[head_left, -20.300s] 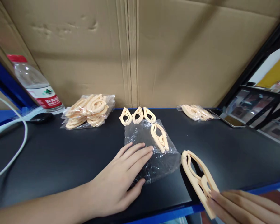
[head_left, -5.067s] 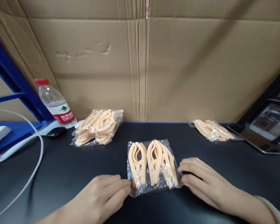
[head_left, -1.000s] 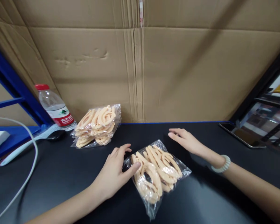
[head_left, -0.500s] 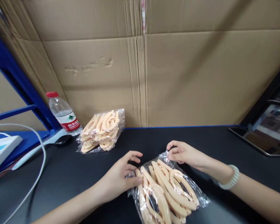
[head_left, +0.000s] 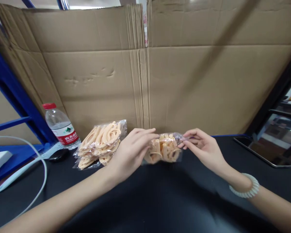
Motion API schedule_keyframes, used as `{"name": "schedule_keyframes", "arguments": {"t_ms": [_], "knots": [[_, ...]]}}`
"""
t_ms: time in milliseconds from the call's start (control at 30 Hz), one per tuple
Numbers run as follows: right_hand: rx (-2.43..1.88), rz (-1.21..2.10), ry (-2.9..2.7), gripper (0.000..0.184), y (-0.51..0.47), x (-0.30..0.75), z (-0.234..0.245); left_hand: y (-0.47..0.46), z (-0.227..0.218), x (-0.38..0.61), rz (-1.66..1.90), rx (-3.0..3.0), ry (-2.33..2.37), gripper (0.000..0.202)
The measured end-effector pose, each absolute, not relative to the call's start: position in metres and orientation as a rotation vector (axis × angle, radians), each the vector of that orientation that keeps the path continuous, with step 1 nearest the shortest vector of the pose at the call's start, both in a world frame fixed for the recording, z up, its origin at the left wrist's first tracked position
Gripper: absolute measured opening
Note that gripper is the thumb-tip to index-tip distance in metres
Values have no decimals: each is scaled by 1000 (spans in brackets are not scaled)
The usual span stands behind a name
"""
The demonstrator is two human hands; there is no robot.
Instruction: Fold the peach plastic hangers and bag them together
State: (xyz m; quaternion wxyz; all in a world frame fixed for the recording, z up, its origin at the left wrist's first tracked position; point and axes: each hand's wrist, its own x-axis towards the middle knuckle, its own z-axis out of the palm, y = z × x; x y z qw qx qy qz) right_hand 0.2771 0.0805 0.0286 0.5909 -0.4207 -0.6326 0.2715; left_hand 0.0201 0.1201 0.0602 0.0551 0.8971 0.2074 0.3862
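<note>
A clear plastic bag of pale, peach-coloured curved pieces (head_left: 168, 149) is held up near the back of the black table, seen end-on and a little blurred. My left hand (head_left: 133, 152) is at its left side, its fingers reaching over the top left edge and its thumb partly hidden. At the other end, my right hand (head_left: 203, 147) pinches the gathered plastic of the bag's right corner between thumb and fingers. Left of my left hand lies a stack of similar bagged pieces (head_left: 98, 142), partly behind that hand.
A water bottle with a red cap (head_left: 63, 126) leans at the back left, near a black mouse-like object (head_left: 59, 155) and a white cable (head_left: 45, 174). Cardboard (head_left: 99, 74) walls the back. A dark flat device (head_left: 259, 150) lies at the right edge.
Both hands have moved away from me toward the cardboard, carrying the bag. It has gone from lying flat to being tilted end-on. The view has shifted slightly upward.
</note>
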Motion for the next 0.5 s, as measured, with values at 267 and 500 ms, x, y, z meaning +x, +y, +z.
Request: {"name": "schedule_keyframes", "arguments": {"t_ms": [267,500], "knots": [[-1076,566,-1782,15,92,289,-13,130,18,0,585,3252,317,39],[-1345,503,-1674,23,102,281,-35,124,2,-5,918,2738,842,32]]}}
